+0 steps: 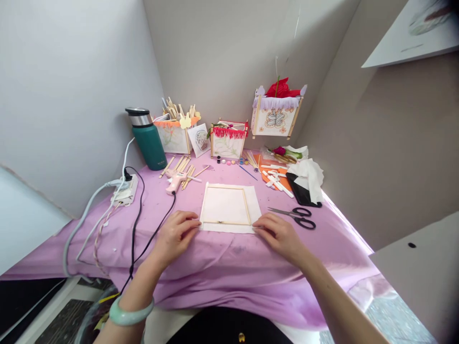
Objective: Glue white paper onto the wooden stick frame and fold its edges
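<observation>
A thin white sheet lies flat on the table, with a square frame of thin wooden sticks on top of it. The sheet reaches past the frame on the right and along the near side. At its near left corner, my left hand has thumb and fingertips closed on the edge. My right hand pinches the near right corner in the same way, beside the end of the frame. Black-handled scissors lie just beyond my right hand. A pink glue gun rests beyond my left hand, near loose wooden sticks.
Along the back stand a green bottle and decorated boxes; another box hangs above. Glue sticks, crumpled white tissue and a black tray are at right. Cables run from a power strip at left.
</observation>
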Demonstrator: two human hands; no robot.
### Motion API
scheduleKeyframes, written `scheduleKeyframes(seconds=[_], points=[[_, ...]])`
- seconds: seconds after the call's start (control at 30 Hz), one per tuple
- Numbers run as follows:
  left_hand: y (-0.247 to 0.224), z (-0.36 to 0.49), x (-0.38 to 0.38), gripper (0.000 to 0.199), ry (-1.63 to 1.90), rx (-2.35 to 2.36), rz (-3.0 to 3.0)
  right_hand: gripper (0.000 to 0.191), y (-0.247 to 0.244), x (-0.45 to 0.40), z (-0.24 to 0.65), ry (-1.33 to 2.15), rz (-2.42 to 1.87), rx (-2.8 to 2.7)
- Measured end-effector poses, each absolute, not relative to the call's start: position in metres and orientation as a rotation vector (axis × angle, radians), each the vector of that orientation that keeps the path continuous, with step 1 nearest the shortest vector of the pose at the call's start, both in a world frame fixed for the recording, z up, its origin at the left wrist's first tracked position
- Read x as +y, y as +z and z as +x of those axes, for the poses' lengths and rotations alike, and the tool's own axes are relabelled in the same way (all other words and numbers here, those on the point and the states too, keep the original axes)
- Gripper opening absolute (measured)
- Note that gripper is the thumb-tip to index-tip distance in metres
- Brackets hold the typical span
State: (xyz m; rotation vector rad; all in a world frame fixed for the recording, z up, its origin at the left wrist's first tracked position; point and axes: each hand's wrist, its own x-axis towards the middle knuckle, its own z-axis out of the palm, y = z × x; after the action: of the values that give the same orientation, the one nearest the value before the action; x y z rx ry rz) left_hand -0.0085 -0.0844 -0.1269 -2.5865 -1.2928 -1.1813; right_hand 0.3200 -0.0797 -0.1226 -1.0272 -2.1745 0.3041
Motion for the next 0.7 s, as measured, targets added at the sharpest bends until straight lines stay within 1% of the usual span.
scheduleKeyframes(seconds=[0.17,0.33,0.43,0.53,0.7], points=[[-0.115,-0.009,-0.087,0.017,-0.804,-1.161,-2.621,0.013,-0.119,-0.091,0.322,0.151,-1.001,-2.329],[-0.102,-0.003,-0.084,0.013,-0.495,-1.064,-2.603,0.022,-0.116,-0.091,0.315,-0.049,-1.061,-2.387],[-0.099,0.004,-0.082,0.013,-0.359,-1.025,-2.577,0.024,-0.117,-0.089,0.310,-0.183,-1.097,-2.405],[-0.099,0.008,-0.081,0.014,-0.321,-1.017,-2.531,0.021,-0.119,-0.086,0.308,-0.242,-1.105,-2.397],[-0.103,0.008,-0.080,0.015,-0.480,-1.112,-2.483,0.016,-0.116,-0.083,0.311,-0.136,-1.099,-2.357]])
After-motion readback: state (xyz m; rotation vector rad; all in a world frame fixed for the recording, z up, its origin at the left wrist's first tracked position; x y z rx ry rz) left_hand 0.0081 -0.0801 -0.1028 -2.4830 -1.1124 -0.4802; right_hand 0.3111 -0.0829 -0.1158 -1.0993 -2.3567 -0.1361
